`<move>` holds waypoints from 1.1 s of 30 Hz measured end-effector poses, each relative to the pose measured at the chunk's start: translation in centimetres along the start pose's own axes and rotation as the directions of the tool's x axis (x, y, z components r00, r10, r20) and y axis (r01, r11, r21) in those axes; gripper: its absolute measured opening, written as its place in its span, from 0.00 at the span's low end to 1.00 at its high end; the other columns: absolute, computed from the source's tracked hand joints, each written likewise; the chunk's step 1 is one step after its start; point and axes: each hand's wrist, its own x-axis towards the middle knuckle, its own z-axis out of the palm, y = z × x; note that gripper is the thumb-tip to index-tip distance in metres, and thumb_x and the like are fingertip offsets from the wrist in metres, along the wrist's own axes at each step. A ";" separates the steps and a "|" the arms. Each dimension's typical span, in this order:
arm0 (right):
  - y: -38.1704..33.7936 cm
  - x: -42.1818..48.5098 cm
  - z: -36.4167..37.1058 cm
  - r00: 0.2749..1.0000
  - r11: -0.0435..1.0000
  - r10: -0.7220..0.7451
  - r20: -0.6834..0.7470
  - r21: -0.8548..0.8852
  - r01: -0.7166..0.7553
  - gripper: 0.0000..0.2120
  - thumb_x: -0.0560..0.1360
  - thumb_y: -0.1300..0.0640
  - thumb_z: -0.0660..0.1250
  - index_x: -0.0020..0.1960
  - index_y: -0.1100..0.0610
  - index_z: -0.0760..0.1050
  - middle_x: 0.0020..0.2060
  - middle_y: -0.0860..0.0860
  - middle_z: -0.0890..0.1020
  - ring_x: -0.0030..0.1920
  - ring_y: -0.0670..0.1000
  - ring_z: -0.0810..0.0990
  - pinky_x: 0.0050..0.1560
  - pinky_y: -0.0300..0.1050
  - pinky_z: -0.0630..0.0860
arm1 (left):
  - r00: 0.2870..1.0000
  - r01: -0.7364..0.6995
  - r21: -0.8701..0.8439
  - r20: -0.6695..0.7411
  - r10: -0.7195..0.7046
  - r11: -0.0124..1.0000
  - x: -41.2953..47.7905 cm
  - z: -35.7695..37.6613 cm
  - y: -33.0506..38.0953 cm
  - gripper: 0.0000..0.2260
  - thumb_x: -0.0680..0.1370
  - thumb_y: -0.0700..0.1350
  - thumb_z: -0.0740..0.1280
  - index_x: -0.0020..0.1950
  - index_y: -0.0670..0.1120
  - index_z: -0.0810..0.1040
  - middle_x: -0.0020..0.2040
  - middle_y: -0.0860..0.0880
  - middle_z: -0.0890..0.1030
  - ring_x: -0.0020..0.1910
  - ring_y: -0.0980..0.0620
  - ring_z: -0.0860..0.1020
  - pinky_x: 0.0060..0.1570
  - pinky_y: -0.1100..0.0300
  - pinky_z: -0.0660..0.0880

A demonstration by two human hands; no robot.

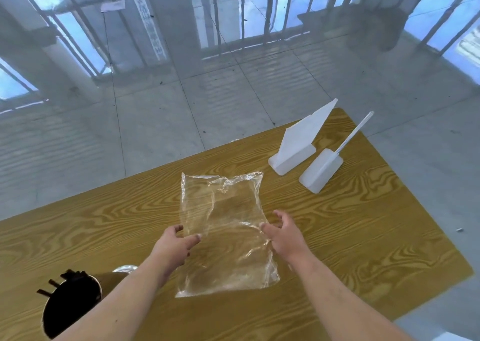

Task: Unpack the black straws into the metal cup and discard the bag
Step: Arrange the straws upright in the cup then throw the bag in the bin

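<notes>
A clear, crumpled plastic bag [223,226] lies flat on the wooden table [363,236], and it looks empty. My left hand [176,247] rests on its left edge with fingers and thumb pinching the plastic. My right hand [283,234] grips its right edge, fingers curled over the film. At the lower left stands the metal cup [70,307], packed with black straws [65,281] whose tips poke past the rim. My left forearm partly covers the cup.
Two white plastic scoops lie at the table's far right: one wedge-shaped [301,143], one flat with a long handle [330,164]. The table's far edge runs diagonally, with tiled grey floor beyond. A shiny rounded object [124,268] peeks out behind my left forearm.
</notes>
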 end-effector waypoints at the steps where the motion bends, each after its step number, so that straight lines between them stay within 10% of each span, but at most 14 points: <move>1: 0.1 0.2 0.0 1.000 1.000 0.030 -0.001 -0.004 -0.030 0.34 0.79 0.48 0.72 0.81 0.50 0.63 0.65 0.51 0.78 0.63 0.56 0.79 0.64 0.57 0.78 | 1.000 0.004 -0.001 -0.012 -0.004 1.000 -0.1 0.1 0.1 0.32 0.78 0.52 0.77 0.78 0.48 0.67 0.58 0.48 0.81 0.50 0.48 0.83 0.40 0.55 0.79; 8: -0.1 0.0 -0.8 0.993 0.991 0.117 0.032 0.059 -0.119 0.06 0.81 0.60 0.68 0.56 0.57 0.83 0.42 0.56 0.87 0.35 0.49 0.77 0.35 0.47 0.73 | 0.998 -0.006 -0.019 -0.055 0.005 1.000 -0.9 -0.6 0.6 0.05 0.81 0.45 0.73 0.55 0.45 0.84 0.43 0.45 0.87 0.32 0.52 0.77 0.30 0.59 0.74; 13: -1.9 -2.0 -2.6 0.995 0.982 0.093 -0.025 0.166 -0.088 0.09 0.84 0.63 0.64 0.51 0.57 0.83 0.29 0.49 0.79 0.25 0.45 0.73 0.23 0.39 0.65 | 0.998 -0.063 -0.057 -0.016 0.062 0.996 -2.7 -2.0 2.0 0.04 0.82 0.45 0.72 0.52 0.45 0.85 0.36 0.51 0.86 0.28 0.55 0.76 0.29 0.60 0.73; 25: -6.4 -10.5 -3.5 0.998 0.923 -0.002 -0.056 0.383 0.023 0.19 0.85 0.69 0.58 0.46 0.56 0.83 0.37 0.54 0.81 0.35 0.51 0.78 0.30 0.45 0.68 | 0.972 -0.174 -0.354 0.086 0.217 0.919 -9.1 -6.2 4.7 0.15 0.81 0.29 0.60 0.42 0.44 0.81 0.30 0.48 0.75 0.25 0.53 0.66 0.28 0.60 0.63; 33: -9.3 -17.2 -1.1 0.977 0.789 -0.197 -0.085 0.577 0.210 0.14 0.80 0.72 0.55 0.50 0.62 0.77 0.37 0.56 0.82 0.36 0.55 0.80 0.31 0.47 0.76 | 0.936 -0.303 -0.443 0.027 0.351 0.844 -14.9 -11.4 5.1 0.15 0.84 0.48 0.62 0.51 0.45 0.88 0.47 0.47 0.89 0.43 0.51 0.85 0.49 0.51 0.77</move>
